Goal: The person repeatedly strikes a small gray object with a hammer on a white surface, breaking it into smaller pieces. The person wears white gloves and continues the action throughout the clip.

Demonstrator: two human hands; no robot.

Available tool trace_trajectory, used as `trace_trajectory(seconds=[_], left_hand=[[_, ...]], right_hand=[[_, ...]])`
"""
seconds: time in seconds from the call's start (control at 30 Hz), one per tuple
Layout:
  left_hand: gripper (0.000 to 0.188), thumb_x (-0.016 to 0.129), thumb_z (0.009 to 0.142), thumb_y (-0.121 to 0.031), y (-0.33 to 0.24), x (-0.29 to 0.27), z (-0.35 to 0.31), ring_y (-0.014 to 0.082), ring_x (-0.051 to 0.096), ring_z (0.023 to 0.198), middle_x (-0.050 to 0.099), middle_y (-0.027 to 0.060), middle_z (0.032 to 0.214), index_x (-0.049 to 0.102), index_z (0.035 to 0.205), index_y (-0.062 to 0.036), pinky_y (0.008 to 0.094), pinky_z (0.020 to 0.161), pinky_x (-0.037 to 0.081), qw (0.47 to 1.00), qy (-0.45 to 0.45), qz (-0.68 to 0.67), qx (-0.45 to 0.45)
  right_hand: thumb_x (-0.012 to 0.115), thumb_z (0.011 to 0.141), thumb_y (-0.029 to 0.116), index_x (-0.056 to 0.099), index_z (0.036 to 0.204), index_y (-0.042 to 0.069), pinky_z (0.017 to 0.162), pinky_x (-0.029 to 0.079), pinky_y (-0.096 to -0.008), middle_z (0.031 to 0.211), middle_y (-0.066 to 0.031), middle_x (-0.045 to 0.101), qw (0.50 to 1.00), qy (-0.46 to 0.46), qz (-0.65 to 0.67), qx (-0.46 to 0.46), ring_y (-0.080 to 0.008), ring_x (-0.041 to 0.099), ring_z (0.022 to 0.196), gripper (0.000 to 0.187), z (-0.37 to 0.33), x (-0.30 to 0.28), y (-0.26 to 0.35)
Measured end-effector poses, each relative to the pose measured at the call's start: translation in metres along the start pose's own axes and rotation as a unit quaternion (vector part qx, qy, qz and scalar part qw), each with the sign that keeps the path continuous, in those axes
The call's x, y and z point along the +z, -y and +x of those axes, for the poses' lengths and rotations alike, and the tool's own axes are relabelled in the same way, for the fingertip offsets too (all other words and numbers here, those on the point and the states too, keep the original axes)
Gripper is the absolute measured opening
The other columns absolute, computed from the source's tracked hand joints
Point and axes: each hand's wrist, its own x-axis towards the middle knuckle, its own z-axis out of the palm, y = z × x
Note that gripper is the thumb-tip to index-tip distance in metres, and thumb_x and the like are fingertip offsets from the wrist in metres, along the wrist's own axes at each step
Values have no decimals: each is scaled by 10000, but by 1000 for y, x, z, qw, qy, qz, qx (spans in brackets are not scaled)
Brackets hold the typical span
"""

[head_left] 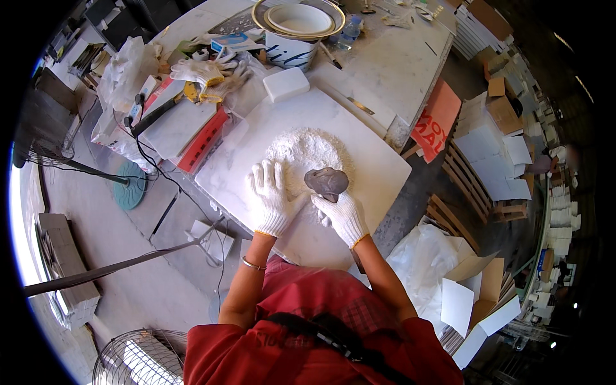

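My left hand, in a white knitted glove with a yellow cuff, lies with its fingers stretched out on a pale stone slab, beside a heap of white powder. My right hand, gloved the same way, grips a smooth dark grey-brown lump over the near right part of the powder. The lump has a folded, uneven top; its material I cannot make out. Powder is spread thinly on the slab between my hands.
A white block sits at the slab's far edge. Behind it stand a white bucket and a plastic bottle. Spare gloves and a yellow-and-black power tool lie at the left. Open cartons stand at the right.
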Motion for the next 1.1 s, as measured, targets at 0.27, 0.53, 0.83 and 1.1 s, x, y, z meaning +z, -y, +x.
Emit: trace_trajectory(seconds=[0.27,0.53,0.83,1.1], left_hand=[[764,830,692,-453,3,24,1,422,475,1291,558,182,1299,593,1292,-44,573,1094,359,995,-37,82,-37],[751,863,689,-421,-1,25,13,413,496,1230,557,191,1293,595,1284,-47,571,1058,375,997,-29,48,-50],[730,837,705,-396,0,23,15,423,493,1247,554,201,1327,591,1293,-42,571,1054,378,998,-25,55,-26],[767,841,699,-392,0,24,16,438,475,1286,545,208,1356,584,1326,-33,594,1084,367,999,-4,28,-40]], right_hand=[[771,948,207,630,1087,32,426,478,-310,767,-61,667,999,23,-38,25,-129,621,532,264,53,12,22],[780,956,186,645,1121,31,426,463,-295,732,-41,656,997,19,-74,1,-120,604,525,264,16,5,38],[787,943,217,658,1132,41,417,455,-296,727,-67,690,996,12,-41,79,-148,626,489,288,30,8,53],[783,952,182,638,1221,38,423,460,-301,697,-59,643,996,30,19,80,-137,608,497,337,37,11,21]])
